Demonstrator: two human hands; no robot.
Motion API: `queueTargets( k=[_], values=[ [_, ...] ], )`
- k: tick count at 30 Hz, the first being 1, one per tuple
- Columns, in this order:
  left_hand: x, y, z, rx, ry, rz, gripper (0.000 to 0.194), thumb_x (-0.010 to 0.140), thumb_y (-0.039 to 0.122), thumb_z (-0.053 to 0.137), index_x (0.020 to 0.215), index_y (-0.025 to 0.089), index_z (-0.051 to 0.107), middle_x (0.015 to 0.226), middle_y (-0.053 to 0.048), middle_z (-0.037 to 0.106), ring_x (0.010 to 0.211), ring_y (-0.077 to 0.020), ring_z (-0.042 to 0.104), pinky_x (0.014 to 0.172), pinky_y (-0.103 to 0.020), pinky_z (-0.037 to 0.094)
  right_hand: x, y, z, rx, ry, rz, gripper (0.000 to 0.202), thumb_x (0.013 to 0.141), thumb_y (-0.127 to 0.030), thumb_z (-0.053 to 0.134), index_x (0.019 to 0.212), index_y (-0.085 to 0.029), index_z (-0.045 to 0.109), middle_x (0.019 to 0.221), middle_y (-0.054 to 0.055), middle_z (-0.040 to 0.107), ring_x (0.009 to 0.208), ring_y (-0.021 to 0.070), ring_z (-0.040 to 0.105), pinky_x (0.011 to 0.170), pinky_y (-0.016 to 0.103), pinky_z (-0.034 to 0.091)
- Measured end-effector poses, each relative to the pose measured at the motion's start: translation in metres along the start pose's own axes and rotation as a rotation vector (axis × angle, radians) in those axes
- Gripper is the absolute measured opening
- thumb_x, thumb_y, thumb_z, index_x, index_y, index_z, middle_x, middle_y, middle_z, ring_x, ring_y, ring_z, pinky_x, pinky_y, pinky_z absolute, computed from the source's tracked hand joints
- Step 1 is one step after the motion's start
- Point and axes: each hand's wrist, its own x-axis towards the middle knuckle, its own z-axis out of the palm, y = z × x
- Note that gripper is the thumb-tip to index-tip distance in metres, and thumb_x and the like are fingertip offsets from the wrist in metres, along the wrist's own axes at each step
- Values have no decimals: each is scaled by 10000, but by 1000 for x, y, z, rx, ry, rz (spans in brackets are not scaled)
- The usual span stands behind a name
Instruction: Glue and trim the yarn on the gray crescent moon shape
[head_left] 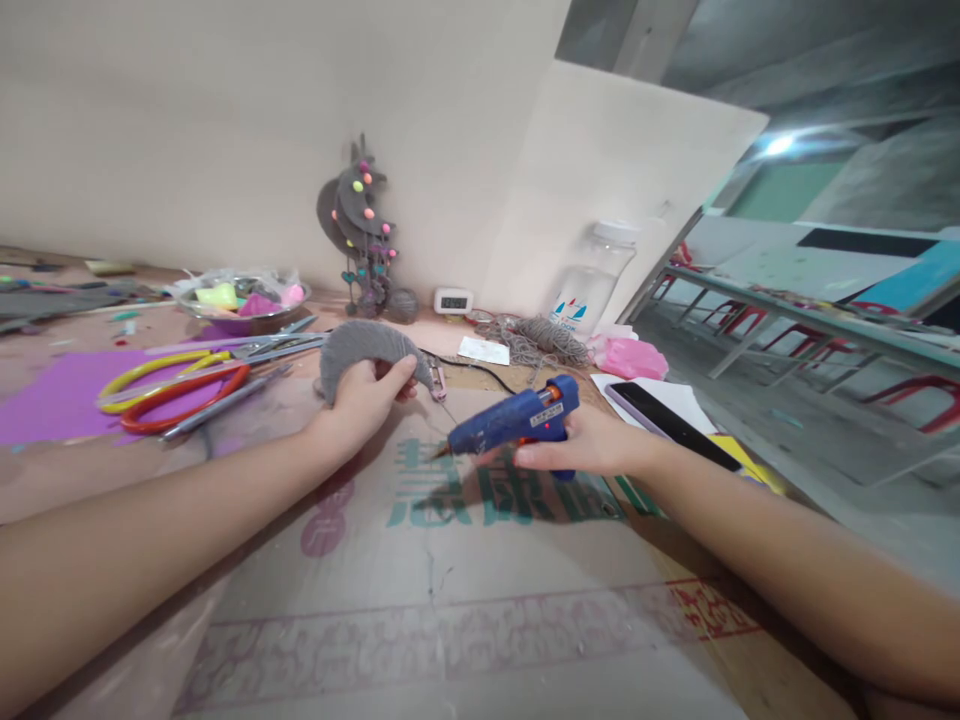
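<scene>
My left hand (375,393) is closed around a grey crescent shape (358,345) that looks wound with yarn, held just above the table. A thin strand hangs from its right tip beside a small pink clip-like piece (439,383). In my right hand (574,440) is a blue glue gun (499,420), its nozzle pointing left and slightly down. A small red light shows on its body. The nozzle is apart from the crescent. Beneath both hands lies a printed cardboard sheet (450,640) with green characters.
Scissors with yellow and red handles (184,400) lie left on purple paper (45,400). Behind stand a bowl of craft bits (240,318), a decorated grey moon ornament (364,220), a small digital clock (454,301), tangled grey yarn (551,338) and a clear bottle (596,280). A phone (675,428) lies right.
</scene>
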Motion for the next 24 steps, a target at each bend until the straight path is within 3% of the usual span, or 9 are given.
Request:
queueTargets(
  k=[2,6,10,14,18,24],
  values=[
    [-2,3,-1,57,-4,16,357,797,420,546,519,205,611,611,-51,710,644,-219,669,675,-285,520,0,1,4,-46,229,-25,386,822,-441,640,1101,-176,667,1014,77,722,898,181,668,722,271,553],
    [-5,8,-3,107,-35,41,366,805,415,523,522,198,606,609,-47,705,650,-215,666,668,-280,514,0,5,9,-171,659,51,349,751,-483,698,948,-194,692,884,65,718,786,201,668,661,308,558],
    [-9,12,-3,116,-54,68,335,800,392,534,533,198,593,622,-46,704,640,-205,660,643,-269,503,7,5,17,-157,874,-67,231,813,-434,638,901,-222,667,950,57,713,912,216,663,848,374,540],
    [-11,14,-2,103,-45,63,320,796,370,545,528,199,578,635,-50,709,633,-199,659,638,-265,498,11,15,24,-229,903,-36,203,801,-414,643,787,-213,621,793,27,678,759,188,641,750,342,531],
    [-9,12,-2,117,-30,48,343,809,407,539,558,191,625,670,-58,731,670,-207,675,663,-265,504,8,21,29,-326,769,7,186,768,-388,681,741,-217,615,716,11,649,685,177,613,664,311,500],
    [-11,14,-4,117,-6,13,385,826,447,522,575,186,652,685,-63,751,711,-216,697,689,-264,518,6,16,32,-304,622,-38,178,769,-362,695,750,-191,650,749,31,672,705,175,635,682,294,495]
  ],
)
